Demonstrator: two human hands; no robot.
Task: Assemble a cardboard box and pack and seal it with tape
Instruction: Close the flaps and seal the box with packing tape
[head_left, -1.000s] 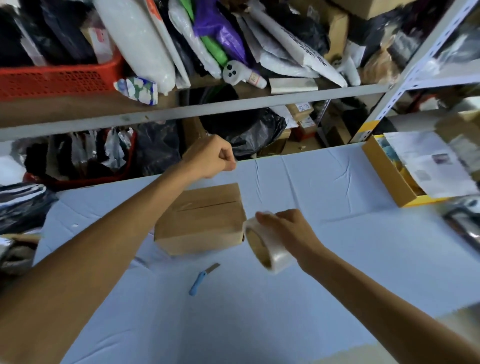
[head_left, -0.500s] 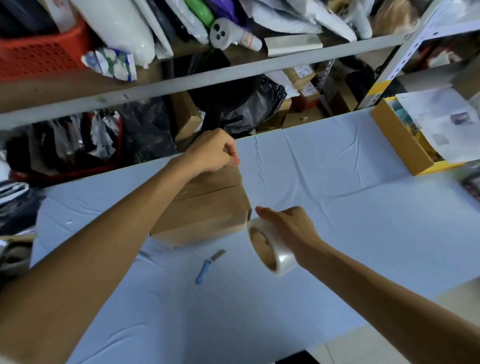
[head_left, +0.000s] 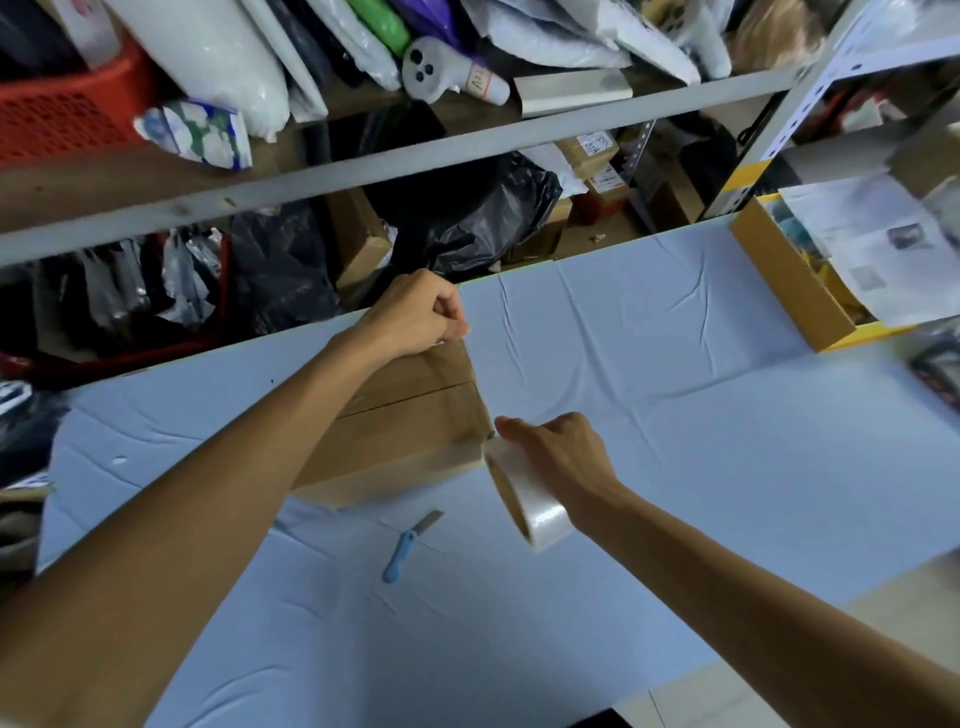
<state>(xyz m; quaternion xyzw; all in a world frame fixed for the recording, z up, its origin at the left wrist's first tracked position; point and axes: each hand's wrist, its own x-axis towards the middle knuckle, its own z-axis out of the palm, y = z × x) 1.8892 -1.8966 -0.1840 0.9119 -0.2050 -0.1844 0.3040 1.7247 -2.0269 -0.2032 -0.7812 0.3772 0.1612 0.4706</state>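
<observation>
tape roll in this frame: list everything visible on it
The tape roll is a ring of clear, glossy tape wound on a brown cardboard core. It is held above the table, tilted, with its open core facing left and toward the camera. The right hand grips its upper part from above, fingers curled over it. It sits beside the near right corner of the cardboard box. Whether it touches the box cannot be told, and no drawn-out strip shows plainly.

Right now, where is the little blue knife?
In the head view the blue-handled knife lies on the table cover, just nearer than the cardboard box, down-left of the tape roll in the right hand.
</observation>
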